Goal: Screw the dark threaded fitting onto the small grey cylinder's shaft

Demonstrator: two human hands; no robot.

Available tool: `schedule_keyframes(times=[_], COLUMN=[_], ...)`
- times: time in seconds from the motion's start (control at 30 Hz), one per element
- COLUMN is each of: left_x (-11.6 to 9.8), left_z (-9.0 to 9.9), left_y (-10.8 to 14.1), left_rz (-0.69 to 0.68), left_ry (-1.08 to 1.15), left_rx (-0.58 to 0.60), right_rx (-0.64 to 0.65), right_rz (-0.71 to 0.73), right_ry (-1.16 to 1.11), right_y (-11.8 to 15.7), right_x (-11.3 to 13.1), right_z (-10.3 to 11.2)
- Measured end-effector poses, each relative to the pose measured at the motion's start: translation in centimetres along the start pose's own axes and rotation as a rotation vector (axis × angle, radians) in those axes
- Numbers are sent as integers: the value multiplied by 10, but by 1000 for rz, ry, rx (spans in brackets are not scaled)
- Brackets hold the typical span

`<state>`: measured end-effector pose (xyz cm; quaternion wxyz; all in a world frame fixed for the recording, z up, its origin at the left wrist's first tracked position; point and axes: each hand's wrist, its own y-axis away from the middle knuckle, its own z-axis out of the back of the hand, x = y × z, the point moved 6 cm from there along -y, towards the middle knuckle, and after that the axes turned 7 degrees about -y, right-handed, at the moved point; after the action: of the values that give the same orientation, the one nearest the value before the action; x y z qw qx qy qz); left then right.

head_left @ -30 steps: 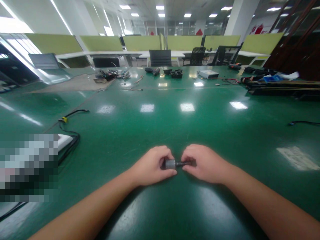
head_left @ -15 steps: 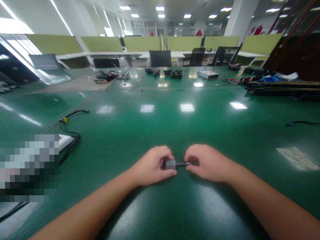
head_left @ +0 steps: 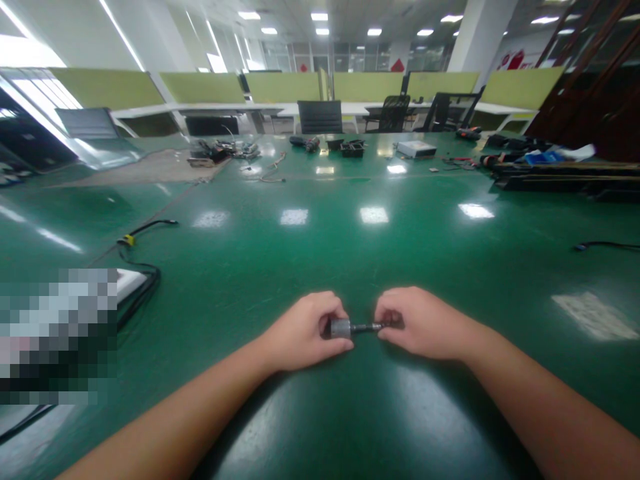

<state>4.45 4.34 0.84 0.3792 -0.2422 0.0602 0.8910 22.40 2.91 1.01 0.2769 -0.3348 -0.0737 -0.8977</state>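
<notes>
My left hand (head_left: 307,331) is closed around a short grey metal cylinder (head_left: 341,329) with fine ridges, thumb below and fingers above. From the cylinder's right end a thin dark shaft (head_left: 363,328) points towards my right hand (head_left: 417,323). The thumb and fingers of that hand are curled at the shaft's far tip, in a pinch. The fingers partly hide the tip. Both hands are low over the green table (head_left: 320,260), near its front edge; the cylinder and shaft lie about level.
A pixelated object (head_left: 55,333) lies on the left, with black cables (head_left: 145,273) beside it. Another cable end (head_left: 583,247) is at the right. Tangled parts (head_left: 225,150), a flat silver box (head_left: 416,149) and dark stacked pieces (head_left: 550,177) lie at the back.
My right hand has shifted slightly to the right along the shaft, so a little more of the shaft shows. My left hand and the cylinder have stayed put.
</notes>
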Motion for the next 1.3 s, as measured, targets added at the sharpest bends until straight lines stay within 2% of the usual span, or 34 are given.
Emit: schedule_keyframes(times=[0.3, 0.4, 0.53, 0.63, 0.77, 1.3], left_x=[0, 0, 0, 0, 1, 0], left_z=[-1, -1, -1, -1, -1, -1], left_y=[-1, -1, -1, -2, -2, -2], left_rz=[-1, 2, -3, -3, 5, 38], left_ry=[-4, -7, -10, -15, -16, 15], left_rx=[6, 5, -3, -15, -31, -22], right_rx=[94, 76, 44, -43, -91, -103], right_rz=[-106, -88, -40, 30, 101, 132], right_ry=[-38, -51, -103, -64, -29, -49], right_y=[5, 4, -3, -11, -18, -16], right_x=[-16, -15, -6, 5, 16, 18], right_z=[10, 9, -4, -15, -25, -25])
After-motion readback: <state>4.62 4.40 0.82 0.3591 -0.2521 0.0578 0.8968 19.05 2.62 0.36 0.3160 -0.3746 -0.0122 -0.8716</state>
